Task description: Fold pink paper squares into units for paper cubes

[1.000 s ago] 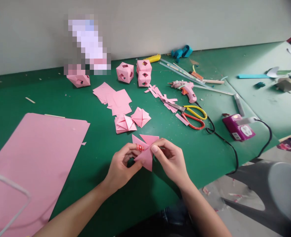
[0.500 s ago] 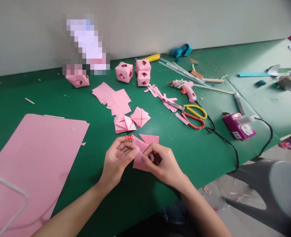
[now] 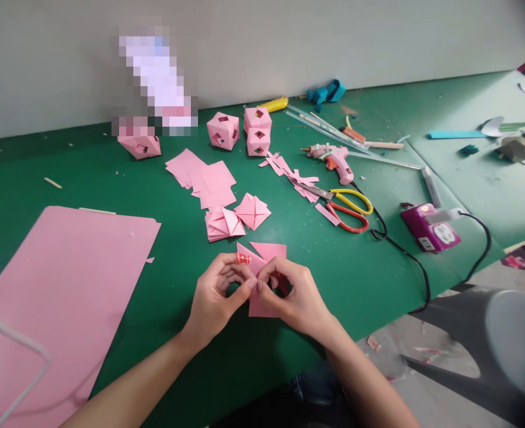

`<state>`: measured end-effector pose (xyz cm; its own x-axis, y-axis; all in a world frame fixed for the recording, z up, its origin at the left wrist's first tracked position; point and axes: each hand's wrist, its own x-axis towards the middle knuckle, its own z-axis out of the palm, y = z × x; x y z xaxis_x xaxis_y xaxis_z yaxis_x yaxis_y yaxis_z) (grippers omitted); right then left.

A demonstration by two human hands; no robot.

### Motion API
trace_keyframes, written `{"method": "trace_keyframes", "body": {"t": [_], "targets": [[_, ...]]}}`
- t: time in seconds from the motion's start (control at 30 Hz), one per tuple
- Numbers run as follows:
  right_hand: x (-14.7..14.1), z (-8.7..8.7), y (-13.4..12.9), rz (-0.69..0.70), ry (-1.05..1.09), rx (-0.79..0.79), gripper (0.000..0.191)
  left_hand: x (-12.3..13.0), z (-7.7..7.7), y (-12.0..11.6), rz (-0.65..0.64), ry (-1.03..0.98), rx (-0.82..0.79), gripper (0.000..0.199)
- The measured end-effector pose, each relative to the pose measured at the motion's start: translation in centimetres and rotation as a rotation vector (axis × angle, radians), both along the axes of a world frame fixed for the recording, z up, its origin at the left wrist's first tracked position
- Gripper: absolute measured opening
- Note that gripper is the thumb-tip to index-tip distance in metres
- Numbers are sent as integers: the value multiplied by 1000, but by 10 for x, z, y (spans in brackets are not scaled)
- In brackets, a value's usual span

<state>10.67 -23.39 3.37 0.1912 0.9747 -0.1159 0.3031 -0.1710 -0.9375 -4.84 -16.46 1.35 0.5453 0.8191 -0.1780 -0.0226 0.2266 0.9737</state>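
Note:
Near the table's front edge, my left hand point(image 3: 220, 292) and my right hand point(image 3: 295, 292) meet with thumbs and fingertips pinched on a pink paper piece point(image 3: 263, 306). A red patterned wrap covers one left fingertip. Another pink paper corner point(image 3: 273, 251) shows just beyond the right fingers. Ahead of my hands lie a stack of folded pink squares point(image 3: 222, 224) and a single folded square point(image 3: 253, 211). Flat pink squares point(image 3: 215, 181) are spread behind them.
Yellow-and-red scissors point(image 3: 349, 208), pink paper strips point(image 3: 295, 178) and a pink glue gun point(image 3: 338, 160) lie to the right. Pink paper cubes point(image 3: 223, 131) stand at the back. A large pink sheet point(image 3: 79, 285) covers the left. A purple box point(image 3: 429, 227) has cables.
My left hand has moved slightly right, and its fingertips now meet those of my right hand. The lower part of the held pink paper has shifted right and down.

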Motion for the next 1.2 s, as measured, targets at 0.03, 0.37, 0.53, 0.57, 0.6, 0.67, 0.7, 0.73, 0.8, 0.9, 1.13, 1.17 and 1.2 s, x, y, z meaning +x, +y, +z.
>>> {"method": "trace_keyframes", "body": {"t": [0.03, 0.37, 0.53, 0.57, 0.6, 0.67, 0.7, 0.73, 0.8, 0.9, 1.13, 1.17, 1.2], "targets": [[0, 0, 0, -2, -3, 4, 5, 0, 0, 0, 8, 0, -15, 26], [1, 1, 0, -46, 5, -28, 9, 2, 1, 3, 217, -108, -181, 32], [4, 2, -2, -62, 5, -69, 8, 3, -1, 6, 421, -225, -216, 32], [5, 2, -2, -64, 5, -75, 7, 3, -2, 6, 439, -228, -217, 32], [6, 2, -2, -63, 7, -78, 7, 3, -2, 7, 442, -220, -212, 32], [7, 2, -2, -65, 12, -79, 6, 3, -2, 6, 405, -188, -181, 32], [7, 2, -2, -67, 14, -78, 6, 3, -2, 5, 371, -169, -156, 35], [7, 1, -2, -71, 15, -78, 6, 2, -2, 4, 330, -148, -130, 41], [6, 0, -2, -80, 12, -74, 5, 1, -2, 1, 233, -102, -99, 58], [3, -1, -1, -79, 1, -57, 4, 0, 0, -4, 125, -3, -116, 75], [2, 2, 0, -108, -43, -34, 5, 3, 1, -3, 235, 3, -115, 62], [2, 2, -1, -116, -46, -35, 6, 4, 0, -2, 249, -7, -115, 61], [3, 2, -1, -121, -45, -39, 7, 4, 0, -1, 256, -15, -117, 61]]}}
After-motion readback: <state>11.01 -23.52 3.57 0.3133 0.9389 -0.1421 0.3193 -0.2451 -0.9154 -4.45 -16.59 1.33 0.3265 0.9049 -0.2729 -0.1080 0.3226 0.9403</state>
